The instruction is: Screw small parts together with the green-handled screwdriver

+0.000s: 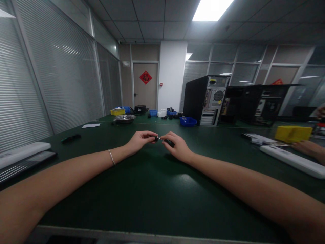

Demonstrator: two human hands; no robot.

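Note:
Both of my hands meet over the middle of the green table (142, 200). Between its thumb and fingers, my left hand (140, 141) pinches a small black part (156, 138), too small to make out its kind. My right hand (179, 147) is closed around the dark handle of a screwdriver (168, 142). Its thin metal shaft points left, and the tip is at the small black part; I cannot tell whether it sits inside it. My fingers cover some of both things.
A metal dish (125, 118), a yellow bin (117, 111) and a blue bin (188, 121) stand at the back. A computer tower (205, 100) rises at back right. A dark tool (71, 138) lies left. Another person's hand (308, 149) is by a yellow box (293, 134) and white bar (291, 161).

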